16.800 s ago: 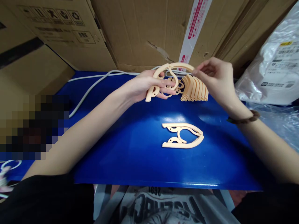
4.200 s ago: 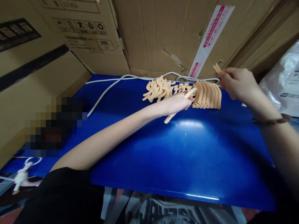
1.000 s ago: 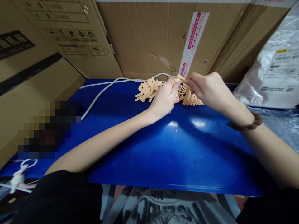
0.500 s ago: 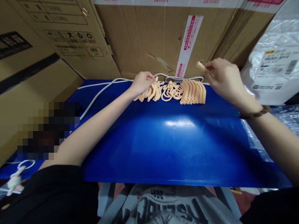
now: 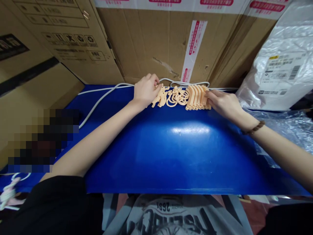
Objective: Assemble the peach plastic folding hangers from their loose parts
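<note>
At the right end of an evenly overlapped row of curved pale wood-coloured strips (image 5: 195,97), my right hand (image 5: 226,103) pinches one such strip against the row. My left hand (image 5: 146,89) is curled over the leftmost pile of wavy pale pieces (image 5: 161,98). Its thumb and fingertips come together at the top of that pile, and what they hold, if anything, is hidden. Between the pile and the row lie hook- or ring-shaped pale pieces (image 5: 173,101), loosely heaped. All of these rest near the back edge of the blue tabletop (image 5: 156,147).
Large cardboard boxes (image 5: 156,42) stand along the back and left. A white cable (image 5: 97,101) runs behind the pieces and down the left side. On the right are a white plastic parcel (image 5: 271,75) and crumpled clear wrap (image 5: 288,130).
My right hand has come down and left, bringing the raised pale piece to the right end of the row. My left hand has stayed at the left pile, its fingers slightly shifted.
</note>
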Demonstrator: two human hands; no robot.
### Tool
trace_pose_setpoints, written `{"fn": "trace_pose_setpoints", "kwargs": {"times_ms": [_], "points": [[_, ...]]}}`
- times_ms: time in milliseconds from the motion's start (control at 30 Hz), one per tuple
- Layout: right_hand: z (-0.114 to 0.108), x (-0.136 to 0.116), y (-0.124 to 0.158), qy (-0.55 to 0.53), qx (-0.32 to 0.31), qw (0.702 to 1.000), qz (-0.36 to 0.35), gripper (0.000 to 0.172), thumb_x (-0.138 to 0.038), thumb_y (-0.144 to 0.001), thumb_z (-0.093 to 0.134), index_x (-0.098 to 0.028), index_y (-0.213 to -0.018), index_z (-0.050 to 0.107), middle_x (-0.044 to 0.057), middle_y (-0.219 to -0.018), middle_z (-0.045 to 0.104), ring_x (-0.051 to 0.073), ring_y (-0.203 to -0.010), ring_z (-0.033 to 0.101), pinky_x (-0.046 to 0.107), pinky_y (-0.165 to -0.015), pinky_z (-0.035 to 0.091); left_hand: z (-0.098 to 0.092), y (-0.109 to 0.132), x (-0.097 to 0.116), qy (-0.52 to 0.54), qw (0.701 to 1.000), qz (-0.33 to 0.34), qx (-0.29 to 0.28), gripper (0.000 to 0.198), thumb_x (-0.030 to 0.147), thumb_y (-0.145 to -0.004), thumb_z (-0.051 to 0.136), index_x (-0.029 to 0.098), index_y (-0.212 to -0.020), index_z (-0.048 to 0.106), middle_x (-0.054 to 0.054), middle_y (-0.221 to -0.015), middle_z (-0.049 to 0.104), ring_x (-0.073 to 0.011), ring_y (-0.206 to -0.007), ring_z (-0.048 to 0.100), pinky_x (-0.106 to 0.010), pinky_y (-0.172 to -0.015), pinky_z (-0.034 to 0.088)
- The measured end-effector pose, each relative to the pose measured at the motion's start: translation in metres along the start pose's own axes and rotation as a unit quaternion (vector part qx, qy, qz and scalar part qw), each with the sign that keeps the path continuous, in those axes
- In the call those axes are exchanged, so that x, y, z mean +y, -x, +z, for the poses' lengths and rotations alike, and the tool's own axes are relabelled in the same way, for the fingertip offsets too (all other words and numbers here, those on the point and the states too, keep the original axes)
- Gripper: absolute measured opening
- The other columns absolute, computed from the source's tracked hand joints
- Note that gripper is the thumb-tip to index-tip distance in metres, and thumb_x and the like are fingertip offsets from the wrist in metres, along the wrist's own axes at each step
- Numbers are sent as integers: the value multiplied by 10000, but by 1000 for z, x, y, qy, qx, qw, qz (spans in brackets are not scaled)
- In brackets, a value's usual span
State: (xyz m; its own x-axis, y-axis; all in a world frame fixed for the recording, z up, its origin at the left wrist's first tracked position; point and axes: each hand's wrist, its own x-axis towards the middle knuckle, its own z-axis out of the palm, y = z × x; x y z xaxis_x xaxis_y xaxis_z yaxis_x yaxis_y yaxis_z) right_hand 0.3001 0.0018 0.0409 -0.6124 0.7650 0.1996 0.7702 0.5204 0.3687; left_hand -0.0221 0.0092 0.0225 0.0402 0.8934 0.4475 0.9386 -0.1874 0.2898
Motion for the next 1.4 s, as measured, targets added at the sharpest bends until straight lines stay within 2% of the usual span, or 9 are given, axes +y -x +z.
{"fn": "trace_pose_setpoints", "kwargs": {"times_ms": [100,267,467,567,667,833,967,1067,1400], "points": [[2,1,0,-22,-22,999,27,348,-220,-973,341,-126,-1149,626,145,-1070,689,224,-759,587,316,-570,253,-6,14,12,9,999,43,-9,219,334,-979,492,198,-1067,640,-68,-1071,682,-249,-1024,641,-346,-881,495],[8,4,0,-38,-16,999,36,359,-208,-951,333,-138,-1130,636,145,-1072,692,214,-707,568,318,-569,251,-10,39,28,45,990,127,-41,183,284,-984,495,190,-1068,627,-62,-1096,673,-245,-1085,617,-356,-926,482],[0,-7,1,-33,13,999,41,322,-222,-941,390,-157,-1134,639,127,-1105,702,230,-778,625,313,-536,272,-11,62,27,83,967,214,-107,249,315,-982,509,166,-1156,605,-110,-1211,637,-272,-1194,564,-404,-1032,450],[-17,-26,6,-43,53,997,28,308,-228,-954,401,-161,-1129,646,130,-1159,692,269,-966,649,322,-580,376,-13,70,21,73,965,217,-127,285,367,-986,496,176,-1174,595,-120,-1221,628,-286,-1189,555,-439,-1052,442],[-33,-50,14,-88,85,992,-37,307,-243,-974,411,-158,-1157,641,139,-1155,687,291,-1063,636,370,-771,501,-14,76,15,82,964,214,-133,294,403,-992,483,190,-1163,592,-114,-1229,628,-283,-1196,548,-444,-1068,432],[-33,-80,28,-200,52,970,-127,410,-332,-1013,429,-148,-1360,544,160,-1280,644,288,-1130,640,421,-916,544,-16,89,11,114,957,215,-156,380,455,-1004,471,175,-1234,584,-120,-1313,606,-263,-1277,528,-423,-1133,401],[-17,-85,34,-236,55,958,-155,491,-416,-1025,446,-108,-1396,536,184,-1417,579,307,-1280,579,463,-1043,506,-16,103,12,113,947,218,-207,562,518,-1017,437,141,-1429,501,-134,-1527,487,-258,-1479,369,-434,-1243,280],[-6,-84,35,-249,53,954,-156,527,-449,-1025,448,-94,-1402,545,190,-1470,543,313,-1338,545,484,-1094,473,-15,109,12,91,945,212,-233,674,560,-1021,401,107,-1519,413,-139,-1615,375,-271,-1535,279,-447,-1272,218],[1,-82,36,-281,34,950,-133,543,-473,-1006,483,-112,-1400,579,203,-1493,517,332,-1360,529,536,-1104,459,-18,110,15,44,944,209,-251,685,564,-1032,349,116,-1550,381,-124,-1642,319,-262,-1540,274,-447,-1279,206]]}}
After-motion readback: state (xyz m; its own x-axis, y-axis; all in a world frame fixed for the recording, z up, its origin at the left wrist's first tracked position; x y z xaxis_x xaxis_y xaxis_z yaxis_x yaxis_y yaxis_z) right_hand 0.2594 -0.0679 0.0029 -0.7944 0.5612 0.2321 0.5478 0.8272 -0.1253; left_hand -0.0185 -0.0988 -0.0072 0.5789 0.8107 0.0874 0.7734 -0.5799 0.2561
